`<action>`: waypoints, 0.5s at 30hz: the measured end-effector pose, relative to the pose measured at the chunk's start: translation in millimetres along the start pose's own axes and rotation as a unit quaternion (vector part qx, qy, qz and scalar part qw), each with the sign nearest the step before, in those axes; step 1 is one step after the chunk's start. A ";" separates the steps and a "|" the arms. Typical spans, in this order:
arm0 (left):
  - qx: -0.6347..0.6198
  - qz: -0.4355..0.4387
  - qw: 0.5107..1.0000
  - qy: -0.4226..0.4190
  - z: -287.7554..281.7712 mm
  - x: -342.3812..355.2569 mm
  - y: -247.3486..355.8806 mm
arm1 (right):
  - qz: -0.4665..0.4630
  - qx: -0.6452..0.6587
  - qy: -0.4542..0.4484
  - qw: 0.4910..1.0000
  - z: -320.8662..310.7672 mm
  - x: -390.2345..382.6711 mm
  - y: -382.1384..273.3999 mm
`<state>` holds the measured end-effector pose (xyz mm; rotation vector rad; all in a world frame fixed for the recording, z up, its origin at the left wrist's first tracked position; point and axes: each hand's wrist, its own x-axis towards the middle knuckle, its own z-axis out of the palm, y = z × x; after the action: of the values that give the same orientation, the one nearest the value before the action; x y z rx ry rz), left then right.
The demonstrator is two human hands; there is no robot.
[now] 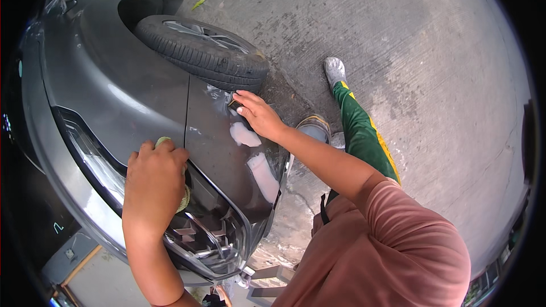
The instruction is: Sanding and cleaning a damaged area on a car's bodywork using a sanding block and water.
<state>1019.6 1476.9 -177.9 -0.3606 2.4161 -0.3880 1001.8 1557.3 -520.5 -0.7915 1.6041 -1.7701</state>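
A dark grey car bumper (213, 128) with pale pink filler patches (263, 177) curves in front of me. My right hand (259, 115) presses a small dark block with a yellowish edge (234, 104) against the bumper, close to the wheel. The block looks like a sanding block, mostly covered by the fingers. Whitish smears show on the paint beside it. Over by the headlight (94, 156), my left hand (153, 179) rests on the car with its fingers curled round a pale yellow-green cloth or sponge (185, 198); most of that is hidden under the hand.
The turned front wheel (207, 48) juts out beyond the right hand. Below the left hand lies the front grille (210, 233). A bucket-like round container (314, 128) stands on the concrete floor (455, 79) by my shoe (334, 71). A green leaf (198, 4) lies beyond the wheel.
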 end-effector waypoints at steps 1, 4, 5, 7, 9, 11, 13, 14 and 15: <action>-0.006 0.001 1.000 -0.002 -1.4 -0.7 -0.5 | 0.019 -0.011 0.005 1.000 1.6 6.8 1.6; -0.010 0.005 1.000 -0.004 -3.1 -0.5 -2.0 | 0.039 -0.044 0.008 0.998 2.1 -7.3 1.0; -0.011 0.011 1.000 -0.004 -2.9 0.1 -2.1 | 0.029 -0.046 0.003 0.999 0.7 -14.7 -0.1; -0.007 0.008 1.000 -0.010 -2.2 -0.5 -2.3 | 0.026 -0.035 0.015 0.999 0.3 -16.6 0.6; -0.007 0.007 1.000 -0.011 -1.0 -1.0 -1.5 | 0.043 -0.035 0.017 0.998 3.7 15.3 4.3; -0.010 0.011 1.000 -0.005 -1.1 -0.1 -2.8 | 0.066 -0.025 0.039 0.997 3.8 21.8 0.8; -0.010 0.008 1.000 0.000 -0.6 0.5 -4.0 | 0.076 -0.027 0.026 0.996 4.4 -10.1 -10.6; -0.015 0.010 1.000 0.007 0.4 0.8 -3.6 | 0.076 -0.026 0.028 0.996 4.1 -22.6 -15.3; -0.014 0.007 1.000 0.006 2.1 1.1 -3.2 | 0.087 -0.023 0.031 0.995 5.5 -25.5 -16.2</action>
<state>1020.6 1473.2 -178.9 -0.3537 2.4375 -0.3514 1021.3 1574.8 -504.6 -0.6030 1.7061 -1.6526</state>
